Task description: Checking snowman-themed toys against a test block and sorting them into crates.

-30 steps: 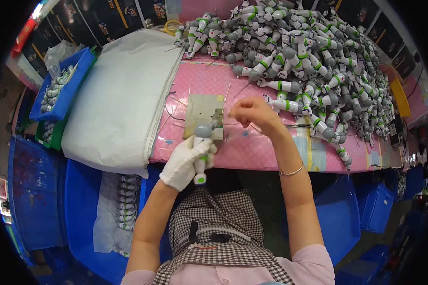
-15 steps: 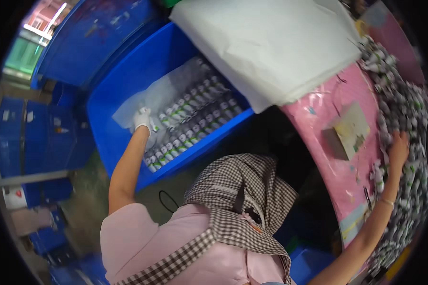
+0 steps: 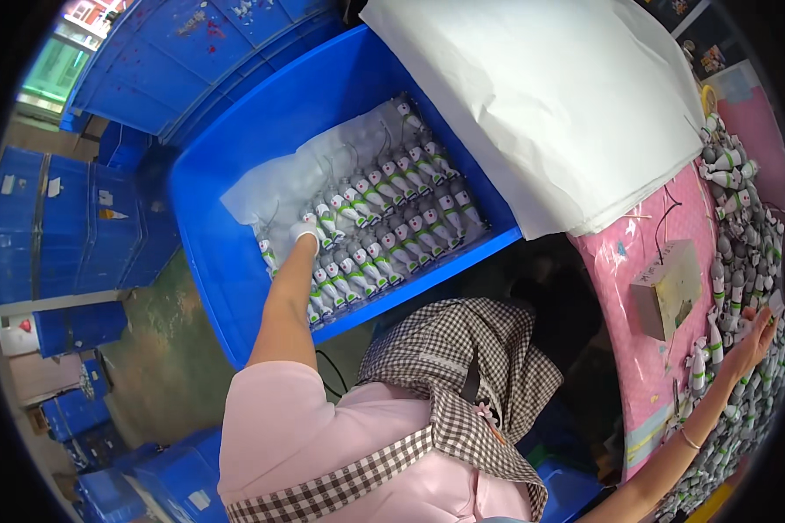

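Inside the blue bin, small white, grey and green figurines lie side by side in two slanting rows. My left hand, in a white glove, is down at the near-left end of the upper row, touching the figurines there; its fingers are hidden. A translucent white sheet lies under and behind the rows. On the right, my bare right hand is over a large heap of similar figurines, fingers curled in around a whitish piece, apparently one of the figurines.
A big stack of white sheets overlaps the bin's right edge and the pink-covered table. A small worn box stands on that table. Blue crates are stacked to the left; a large blue panel rises behind the bin.
The view has shifted, so the bin and table appear moved. My left hand now sits at the upper row's end, off the bare sheet. My right hand has reached farther over the heap.
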{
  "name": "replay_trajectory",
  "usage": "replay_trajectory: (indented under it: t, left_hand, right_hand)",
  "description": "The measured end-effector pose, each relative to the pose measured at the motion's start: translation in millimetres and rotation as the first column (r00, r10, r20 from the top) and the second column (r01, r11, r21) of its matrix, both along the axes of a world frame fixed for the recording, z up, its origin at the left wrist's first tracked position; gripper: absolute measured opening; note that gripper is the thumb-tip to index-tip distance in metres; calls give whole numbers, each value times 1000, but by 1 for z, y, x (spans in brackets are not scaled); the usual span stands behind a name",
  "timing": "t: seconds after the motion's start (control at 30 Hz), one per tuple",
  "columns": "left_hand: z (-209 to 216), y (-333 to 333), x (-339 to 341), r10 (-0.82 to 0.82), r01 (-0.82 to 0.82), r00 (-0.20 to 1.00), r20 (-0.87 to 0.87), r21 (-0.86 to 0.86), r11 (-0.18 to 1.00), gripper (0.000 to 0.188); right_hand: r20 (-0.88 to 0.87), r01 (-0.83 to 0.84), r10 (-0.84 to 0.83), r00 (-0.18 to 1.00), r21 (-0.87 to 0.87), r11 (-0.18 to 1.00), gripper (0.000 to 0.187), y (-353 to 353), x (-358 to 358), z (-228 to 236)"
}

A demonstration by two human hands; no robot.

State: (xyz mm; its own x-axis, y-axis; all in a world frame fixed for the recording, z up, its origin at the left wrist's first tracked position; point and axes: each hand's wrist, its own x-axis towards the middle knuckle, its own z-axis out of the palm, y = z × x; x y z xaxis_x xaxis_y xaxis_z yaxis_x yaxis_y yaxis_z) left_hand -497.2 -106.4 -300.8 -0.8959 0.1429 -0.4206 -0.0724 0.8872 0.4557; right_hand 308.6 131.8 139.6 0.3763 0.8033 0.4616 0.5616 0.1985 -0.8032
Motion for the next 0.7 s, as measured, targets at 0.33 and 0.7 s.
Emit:
replay_trajectory:
  t: [0.33,0.7]
  left_hand:
    - [200,100,131,-161,368,921,-355,654,661,28]
    - [393,167,438,-960,-37,63,274,962,272,45]
  right_hand:
    - [-553,-500,335,763,-176,848,40,-90,-164,-13]
    - [-967,-726,176,-186,256,638,42,-143,-216,-70]
